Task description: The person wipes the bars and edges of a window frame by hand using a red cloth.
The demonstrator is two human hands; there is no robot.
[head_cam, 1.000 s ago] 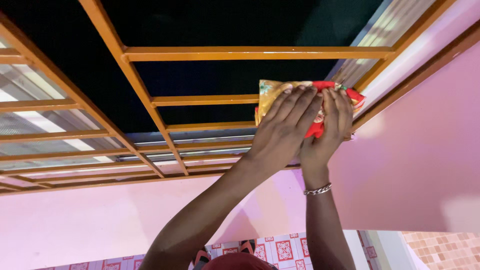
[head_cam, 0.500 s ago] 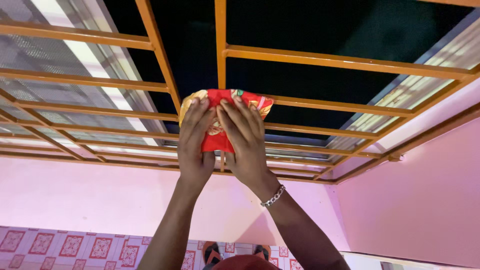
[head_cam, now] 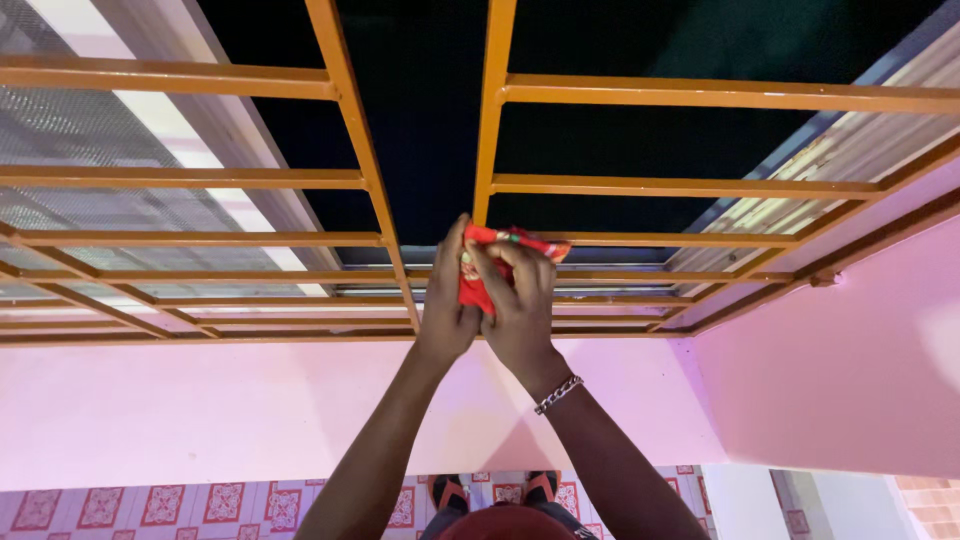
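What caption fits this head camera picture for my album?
Both hands, left hand and right hand, press a red patterned cloth against an orange window grille.

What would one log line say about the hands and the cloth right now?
left hand: grips red cloth | right hand: grips same cloth | cloth: pressed on orange window grille | wall: pink

The cloth (head_cam: 490, 268) is red with small yellow and green patterns, bunched up small, pressed against an orange window bar low in the grille.
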